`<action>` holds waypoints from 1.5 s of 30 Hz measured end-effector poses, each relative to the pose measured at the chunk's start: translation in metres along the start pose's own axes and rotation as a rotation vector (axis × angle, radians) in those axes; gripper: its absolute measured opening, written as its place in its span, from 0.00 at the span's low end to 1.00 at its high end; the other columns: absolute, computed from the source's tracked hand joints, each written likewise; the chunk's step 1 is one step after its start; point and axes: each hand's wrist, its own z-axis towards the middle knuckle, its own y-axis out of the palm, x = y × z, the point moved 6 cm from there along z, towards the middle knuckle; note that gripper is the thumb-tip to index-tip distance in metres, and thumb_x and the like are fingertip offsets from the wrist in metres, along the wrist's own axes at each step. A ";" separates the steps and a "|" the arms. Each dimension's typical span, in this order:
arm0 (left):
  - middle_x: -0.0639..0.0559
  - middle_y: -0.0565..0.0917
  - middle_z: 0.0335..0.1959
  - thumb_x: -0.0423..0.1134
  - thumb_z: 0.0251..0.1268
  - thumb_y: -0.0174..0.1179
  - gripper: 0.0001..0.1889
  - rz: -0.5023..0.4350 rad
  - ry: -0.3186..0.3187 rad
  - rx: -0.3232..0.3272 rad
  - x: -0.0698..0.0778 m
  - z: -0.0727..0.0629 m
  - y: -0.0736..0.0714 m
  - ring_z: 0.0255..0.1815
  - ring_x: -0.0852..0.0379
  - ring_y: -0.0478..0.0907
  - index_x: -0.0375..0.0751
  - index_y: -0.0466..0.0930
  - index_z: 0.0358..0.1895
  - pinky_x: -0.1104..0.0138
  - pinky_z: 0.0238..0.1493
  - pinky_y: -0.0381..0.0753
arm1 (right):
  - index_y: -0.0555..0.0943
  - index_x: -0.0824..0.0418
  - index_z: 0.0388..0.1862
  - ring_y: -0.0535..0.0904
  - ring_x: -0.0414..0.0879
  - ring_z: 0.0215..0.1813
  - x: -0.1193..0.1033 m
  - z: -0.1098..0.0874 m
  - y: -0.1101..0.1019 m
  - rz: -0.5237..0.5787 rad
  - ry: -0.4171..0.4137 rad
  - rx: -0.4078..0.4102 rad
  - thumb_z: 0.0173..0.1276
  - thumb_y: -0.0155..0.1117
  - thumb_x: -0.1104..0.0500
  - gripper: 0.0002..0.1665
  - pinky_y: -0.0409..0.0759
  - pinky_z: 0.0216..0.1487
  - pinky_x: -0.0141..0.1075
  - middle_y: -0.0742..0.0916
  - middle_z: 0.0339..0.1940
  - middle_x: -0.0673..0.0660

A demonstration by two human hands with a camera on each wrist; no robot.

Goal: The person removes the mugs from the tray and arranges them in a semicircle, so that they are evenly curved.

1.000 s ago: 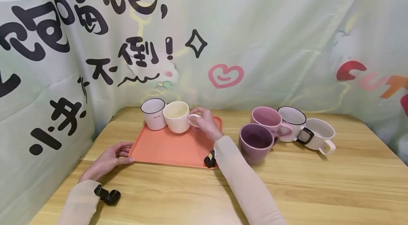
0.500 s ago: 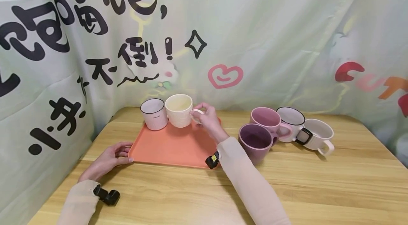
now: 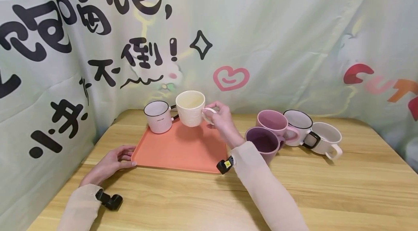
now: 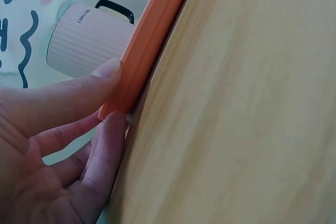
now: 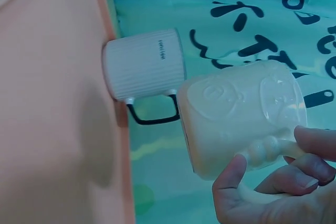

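By its handle, my right hand holds a cream mug with a raised pattern, upright and lifted off the orange tray; its shadow falls on the tray. Thumb and fingers curl round that handle in the right wrist view. At the tray's near left corner, my left hand pinches the edge between thumb and fingers. A ribbed pale pink mug with a black rim and black handle stands at the tray's back left, its handle toward the cream mug.
Right of the tray stand a dark purple mug, a pink mug, a white mug with black rim and a cream-white mug, close together on the wooden table. A printed curtain hangs behind.
My right hand has raised the cream mug off the tray and carried it rightward, away from the pale pink mug, whose black handle now shows. The left hand stays at the tray corner.
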 end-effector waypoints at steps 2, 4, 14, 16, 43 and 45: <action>0.36 0.81 0.51 0.32 0.63 0.70 0.34 0.000 -0.001 0.002 0.000 0.000 0.000 0.48 0.49 0.78 0.18 0.65 0.67 0.69 0.44 0.79 | 0.77 0.66 0.41 0.78 0.46 0.35 -0.004 -0.002 -0.003 0.000 -0.008 0.004 0.72 0.63 0.68 0.03 0.81 0.30 0.36 0.85 0.39 0.60; 0.36 0.81 0.51 0.32 0.63 0.70 0.34 0.003 -0.002 0.005 0.000 0.000 0.000 0.48 0.49 0.78 0.18 0.65 0.67 0.69 0.44 0.79 | 0.77 0.66 0.41 0.78 0.46 0.34 -0.008 -0.004 -0.007 -0.001 -0.019 0.005 0.73 0.63 0.68 0.03 0.81 0.30 0.37 0.85 0.39 0.60; 0.36 0.81 0.51 0.32 0.62 0.71 0.34 -0.011 -0.001 -0.001 0.003 0.001 0.002 0.47 0.50 0.78 0.18 0.65 0.67 0.69 0.44 0.79 | 0.77 0.68 0.43 0.77 0.46 0.35 -0.026 -0.014 -0.028 0.003 -0.063 0.025 0.73 0.62 0.68 0.03 0.81 0.31 0.35 0.85 0.39 0.61; 0.36 0.81 0.51 0.32 0.63 0.71 0.34 -0.015 0.003 -0.004 0.003 0.001 0.002 0.47 0.50 0.78 0.18 0.65 0.67 0.69 0.44 0.79 | 0.77 0.68 0.43 0.77 0.45 0.35 -0.029 -0.015 -0.033 0.002 -0.065 0.030 0.73 0.61 0.68 0.04 0.81 0.31 0.35 0.85 0.38 0.60; 0.37 0.81 0.50 0.32 0.63 0.70 0.34 -0.009 -0.001 -0.003 0.001 0.001 0.001 0.47 0.50 0.78 0.18 0.65 0.67 0.69 0.44 0.79 | 0.75 0.71 0.49 0.71 0.42 0.32 -0.056 -0.043 -0.091 -0.051 -0.102 0.041 0.76 0.59 0.64 0.10 0.84 0.39 0.38 0.77 0.28 0.52; 0.37 0.81 0.50 0.32 0.63 0.70 0.34 -0.012 -0.001 -0.005 0.001 0.001 0.001 0.47 0.50 0.78 0.18 0.65 0.67 0.69 0.43 0.79 | 0.76 0.70 0.48 0.71 0.42 0.33 -0.058 -0.045 -0.095 -0.052 -0.105 0.037 0.76 0.60 0.63 0.09 0.84 0.40 0.38 0.78 0.29 0.52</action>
